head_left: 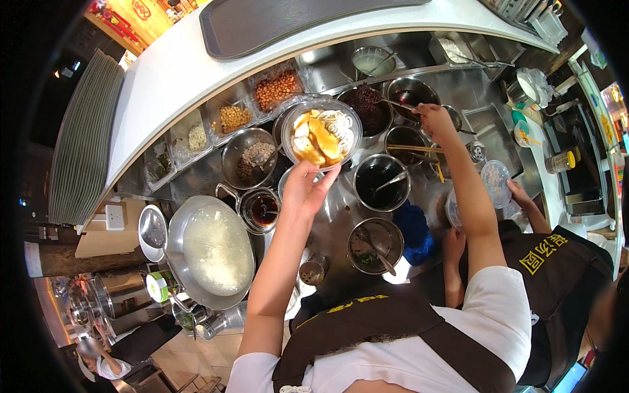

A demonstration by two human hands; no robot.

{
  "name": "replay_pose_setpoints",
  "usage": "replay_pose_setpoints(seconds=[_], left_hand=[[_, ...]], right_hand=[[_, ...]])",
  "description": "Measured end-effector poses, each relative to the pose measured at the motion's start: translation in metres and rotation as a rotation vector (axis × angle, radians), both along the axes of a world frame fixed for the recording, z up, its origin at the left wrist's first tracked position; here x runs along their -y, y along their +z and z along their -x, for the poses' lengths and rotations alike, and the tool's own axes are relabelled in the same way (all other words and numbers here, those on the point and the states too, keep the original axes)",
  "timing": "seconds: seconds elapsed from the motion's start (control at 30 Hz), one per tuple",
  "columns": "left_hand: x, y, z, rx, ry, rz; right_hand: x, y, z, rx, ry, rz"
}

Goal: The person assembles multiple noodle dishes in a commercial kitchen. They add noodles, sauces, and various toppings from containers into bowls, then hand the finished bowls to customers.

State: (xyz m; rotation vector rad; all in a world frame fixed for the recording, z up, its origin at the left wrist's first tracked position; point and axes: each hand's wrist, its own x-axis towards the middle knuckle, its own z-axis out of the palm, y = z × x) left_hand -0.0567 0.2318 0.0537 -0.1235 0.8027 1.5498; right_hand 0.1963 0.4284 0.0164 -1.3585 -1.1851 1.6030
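My left hand (309,188) holds up a see-through plastic bowl (358,134) from its near side. White noodles (338,126) and pale pieces under orange-brown sauce (322,139) lie in it. My right hand (435,122) is closed round the handle of a spoon (397,105). The spoon's end is covered by a heap of dark red, crumbly food (367,95), just right of the bowl. Beneath that heap stands a steel pot (388,124) of similar dark food. Another steel pot (414,81) with dark red liquid sits beside it.
A wide pan (249,288) of pale, powdery food stands at left. Trays of peanuts (275,90) and other toppings line the counter's back. Several pots, including one of black liquid (382,183), and a blue cloth (414,230) are nearby. At right, a co-worker's hand (519,195) holds a plastic container (496,183).
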Motion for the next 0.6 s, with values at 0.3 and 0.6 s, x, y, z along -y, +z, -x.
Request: replay_pose_setpoints(seconds=[0.3, 0.6], left_hand=[[-0.026, 0.001, -0.024, 0.044, 0.017, -0.044], [-0.024, 0.002, -0.026, 0.044, 0.01, -0.052]], right_hand=[[0.073, 0.065, 0.038, 0.605, 0.052, -1.116], [0.1, 0.076, 0.042, 0.723, 0.125, -1.522]])
